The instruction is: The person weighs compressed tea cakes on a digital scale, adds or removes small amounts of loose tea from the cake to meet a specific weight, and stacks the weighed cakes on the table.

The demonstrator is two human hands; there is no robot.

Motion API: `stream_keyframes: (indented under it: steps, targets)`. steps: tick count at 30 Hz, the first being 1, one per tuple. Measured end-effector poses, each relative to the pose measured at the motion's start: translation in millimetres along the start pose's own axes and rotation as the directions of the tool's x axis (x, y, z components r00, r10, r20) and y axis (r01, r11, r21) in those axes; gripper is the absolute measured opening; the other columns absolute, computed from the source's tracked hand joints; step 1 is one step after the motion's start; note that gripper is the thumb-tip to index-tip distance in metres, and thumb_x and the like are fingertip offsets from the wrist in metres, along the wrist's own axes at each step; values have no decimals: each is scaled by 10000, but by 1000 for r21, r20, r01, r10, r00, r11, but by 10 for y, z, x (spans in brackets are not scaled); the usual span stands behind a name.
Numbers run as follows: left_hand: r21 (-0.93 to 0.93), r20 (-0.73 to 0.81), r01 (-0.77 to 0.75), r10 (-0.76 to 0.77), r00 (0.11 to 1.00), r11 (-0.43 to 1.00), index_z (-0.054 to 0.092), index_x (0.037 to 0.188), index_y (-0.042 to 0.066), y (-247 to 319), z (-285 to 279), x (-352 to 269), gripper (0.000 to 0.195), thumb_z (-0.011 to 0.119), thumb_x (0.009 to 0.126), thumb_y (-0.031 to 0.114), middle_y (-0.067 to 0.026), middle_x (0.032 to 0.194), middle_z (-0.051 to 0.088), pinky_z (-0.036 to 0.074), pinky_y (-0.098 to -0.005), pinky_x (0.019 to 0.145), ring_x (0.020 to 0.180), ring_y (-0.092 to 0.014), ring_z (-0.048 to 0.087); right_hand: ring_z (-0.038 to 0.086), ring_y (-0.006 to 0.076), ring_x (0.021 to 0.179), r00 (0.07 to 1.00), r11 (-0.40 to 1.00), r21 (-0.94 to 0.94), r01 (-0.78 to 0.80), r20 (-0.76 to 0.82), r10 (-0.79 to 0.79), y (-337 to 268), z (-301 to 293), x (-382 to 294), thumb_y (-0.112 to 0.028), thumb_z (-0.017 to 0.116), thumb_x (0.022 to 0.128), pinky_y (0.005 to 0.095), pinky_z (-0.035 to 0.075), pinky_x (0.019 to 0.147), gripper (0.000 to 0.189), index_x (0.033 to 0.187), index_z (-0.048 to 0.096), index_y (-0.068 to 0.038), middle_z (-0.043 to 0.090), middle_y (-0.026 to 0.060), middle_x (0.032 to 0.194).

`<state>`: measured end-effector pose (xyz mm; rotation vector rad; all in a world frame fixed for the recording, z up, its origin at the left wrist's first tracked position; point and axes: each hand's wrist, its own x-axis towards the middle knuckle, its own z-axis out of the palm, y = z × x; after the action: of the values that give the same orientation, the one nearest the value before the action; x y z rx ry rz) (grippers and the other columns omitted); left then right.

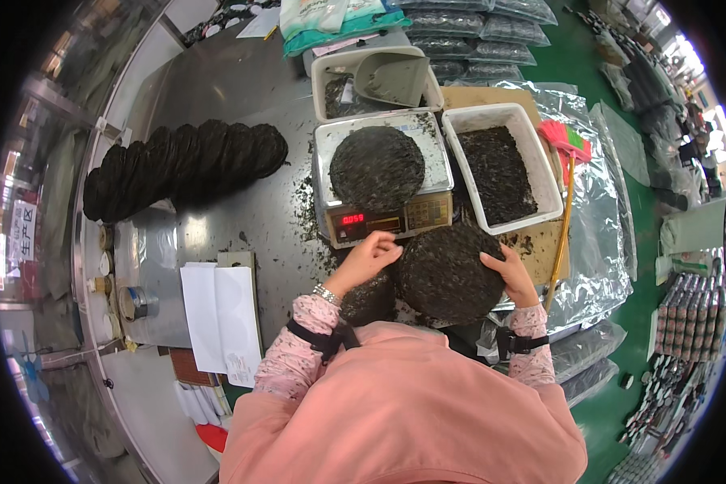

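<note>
My right hand [512, 273] grips the right edge of a dark round sheet, seemingly dried seaweed [451, 278], with the thumb on top. At its upper left edge is my left hand [372, 257], fingers curled; whether they touch the sheet I cannot tell. Another dark round sheet [366, 299] shows partly below my left wrist. Just beyond my hands, a digital scale [420, 213] with a lit red display carries one more round sheet [377, 169] on its metal pan. A white plastic tub [544, 199] of loose dark flakes [497, 175] stands right of the scale.
A long overlapping row of dark round sheets [187, 160] lies on the metal table [218, 230] at left. Behind the scale, a white tub [319, 91] holds a grey dustpan [393, 78]. Papers [221, 317] lie left; a yellow-handled brush [565, 142] leans right over plastic bags [599, 242].
</note>
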<state>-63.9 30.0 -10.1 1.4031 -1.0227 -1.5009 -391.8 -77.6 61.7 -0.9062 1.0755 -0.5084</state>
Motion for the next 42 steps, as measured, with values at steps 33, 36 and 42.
stream_keyframes:
  steps: [33, 36, 42]
  targets:
    - [835, 262, -326, 201, 944, 443, 571, 1295, -33, -1733, 259, 658, 527, 670, 787, 71, -244, 1231, 623, 508, -457, 933, 1082, -436, 605, 610, 114, 987, 989, 959, -261, -108, -126, 77, -107, -67, 40, -141, 781, 876, 298, 498, 899, 375, 1183, 665, 41, 706, 36, 1088]
    - [829, 268, -158, -133, 954, 536, 667, 1016, 3, -670, -6, 225, 183, 668, 857, 93, -195, 879, 700, 534, -512, 767, 842, -426, 667, 596, 104, 974, 997, 894, -443, -58, 20, 74, -354, 23, 61, -180, 775, 893, 296, 492, 908, 401, 1205, 648, 39, 714, 31, 1070]
    - [197, 210, -69, 27, 977, 978, 362, 1502, 89, 869, 34, 17, 759, 768, 911, 337, -111, 1371, 512, 484, -341, 919, 1167, -192, 537, 591, 103, 980, 915, 840, -506, 197, 403, 28, -542, 420, 322, -216, 772, 906, 302, 487, 915, 396, 1199, 653, 22, 720, 63, 1061]
